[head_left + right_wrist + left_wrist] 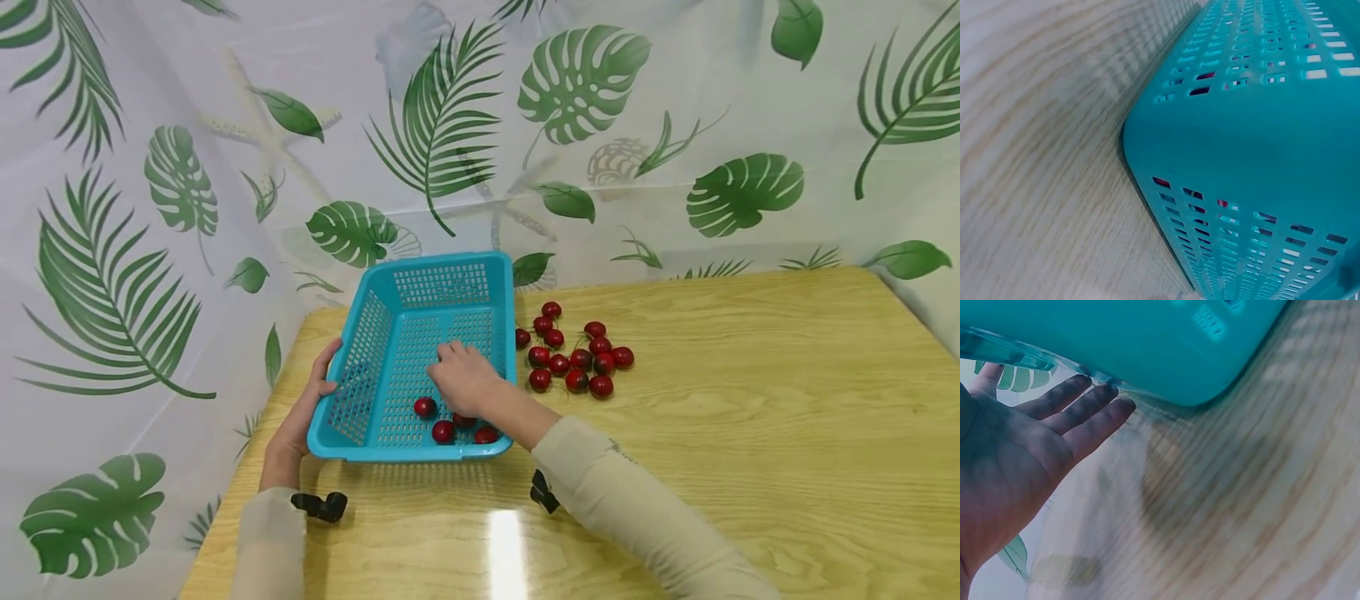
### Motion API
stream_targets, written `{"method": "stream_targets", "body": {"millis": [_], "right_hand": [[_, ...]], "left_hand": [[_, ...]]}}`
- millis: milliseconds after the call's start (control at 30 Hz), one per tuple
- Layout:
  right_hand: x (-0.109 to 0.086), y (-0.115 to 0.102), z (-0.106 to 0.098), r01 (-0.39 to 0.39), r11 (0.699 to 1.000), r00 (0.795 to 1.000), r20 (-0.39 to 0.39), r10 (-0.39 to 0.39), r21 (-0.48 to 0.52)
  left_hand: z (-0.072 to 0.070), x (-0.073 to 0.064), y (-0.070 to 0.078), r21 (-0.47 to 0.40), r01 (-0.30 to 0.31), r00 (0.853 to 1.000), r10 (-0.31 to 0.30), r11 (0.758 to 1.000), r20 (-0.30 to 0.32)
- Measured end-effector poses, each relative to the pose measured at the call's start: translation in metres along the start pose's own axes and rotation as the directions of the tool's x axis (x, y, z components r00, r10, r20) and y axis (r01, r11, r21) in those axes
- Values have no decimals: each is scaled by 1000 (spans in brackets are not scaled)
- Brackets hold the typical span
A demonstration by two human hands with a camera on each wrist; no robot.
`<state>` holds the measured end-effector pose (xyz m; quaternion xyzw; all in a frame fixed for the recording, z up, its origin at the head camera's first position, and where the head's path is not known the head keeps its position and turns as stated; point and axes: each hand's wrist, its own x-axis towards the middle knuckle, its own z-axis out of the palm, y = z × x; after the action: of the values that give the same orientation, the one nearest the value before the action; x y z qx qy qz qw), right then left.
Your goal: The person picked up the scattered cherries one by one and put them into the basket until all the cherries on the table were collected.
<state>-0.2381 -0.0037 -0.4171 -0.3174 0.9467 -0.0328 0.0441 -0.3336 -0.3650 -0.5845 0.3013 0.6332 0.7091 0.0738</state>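
A blue plastic basket (431,452) with perforated walls stands on the table, several red cherries (443,432) lying in its near part. At the basket's left side is my left hand (300,408). The left wrist view shows that hand's palm with its fingers (1100,419) fairly straight, tips right at the basket's rim. My right hand (467,381) reaches over the right rim into the basket, above the cherries, back of the hand up. Its fingertips are mostly hidden, so I cannot tell whether it holds anything. In the right wrist view the basket's outer corner (1222,137) blocks the hand.
More cherries (581,359), some with stems, lie in a loose group on the wooden table (750,433), just right of the basket. A leaf-patterned white sheet (637,208) hangs behind the table and along its left side.
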Motion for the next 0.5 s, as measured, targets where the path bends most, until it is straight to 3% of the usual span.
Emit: {"method": "stream_targets", "body": {"millis": [33, 167, 233, 267, 333, 433, 467, 500], "right_hand": [[0, 0, 0, 1, 1000, 1000, -2, -1, 4], [1, 1, -2, 9, 999, 1000, -23, -8, 36], [1, 1, -3, 15, 999, 999, -42, -13, 45], [1, 1, -4, 18, 999, 999, -52, -15, 49], [2, 2, -5, 23, 999, 997, -72, -19, 48], [2, 2, -4, 27, 998, 996, -92, -23, 50], [1, 2, -4, 28, 998, 995, -97, -23, 52], [1, 2, -3, 30, 998, 994, -103, -24, 55]], "left_hand": [[6, 0, 9, 11, 86, 996, -85, 996, -28], [-30, -1, -29, -10, 123, 992, -123, 992, -35], [-69, 5, -74, -15, -23, 1000, 23, 1000, 16], [-95, 8, -103, -41, -106, 993, 108, 994, 53], [-118, 10, -128, -31, -117, 991, 119, 993, 59], [-108, 9, -119, -3, -47, 999, 47, 999, 17], [-78, 7, -87, -15, -12, 1000, 12, 1000, -3], [-61, 6, -70, 1, -7, 1000, 7, 1000, -11]]}}
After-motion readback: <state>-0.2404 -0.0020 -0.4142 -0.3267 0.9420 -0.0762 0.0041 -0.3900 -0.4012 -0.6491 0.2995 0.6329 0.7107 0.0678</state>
